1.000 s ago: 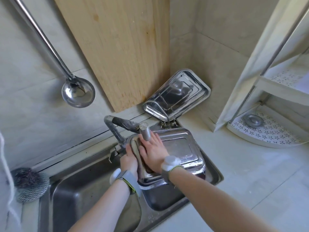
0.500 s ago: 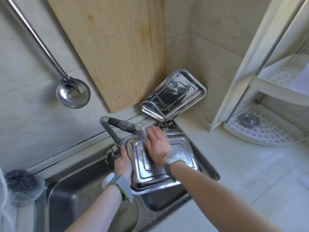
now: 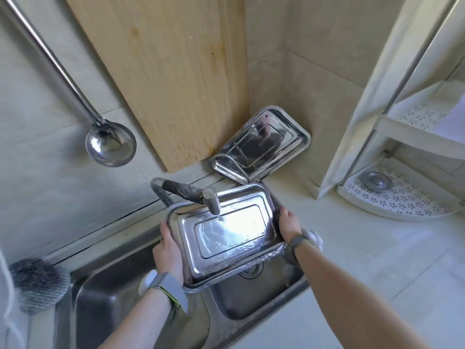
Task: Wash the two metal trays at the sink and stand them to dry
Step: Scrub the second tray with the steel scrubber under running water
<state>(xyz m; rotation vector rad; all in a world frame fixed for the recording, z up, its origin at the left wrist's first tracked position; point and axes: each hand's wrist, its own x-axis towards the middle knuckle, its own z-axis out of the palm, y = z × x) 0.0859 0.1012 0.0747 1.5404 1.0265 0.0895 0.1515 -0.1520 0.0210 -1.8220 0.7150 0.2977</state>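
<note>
Rinse step: left hand [image 3: 169,250] & right hand [image 3: 288,223] grip opposite ends of metal tray [image 3: 226,233] under running tap [image 3: 212,202], over sink [image 3: 256,295]; next, probably stand it w/ far tray [image 3: 261,144].

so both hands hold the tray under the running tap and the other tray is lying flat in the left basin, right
Not quite. The head view shows both hands, left hand and right hand, holding the tray under the running tap, but the other tray is not lying flat in the left basin: it stands tilted against the corner wall behind the sink, beside the wooden board.
</note>
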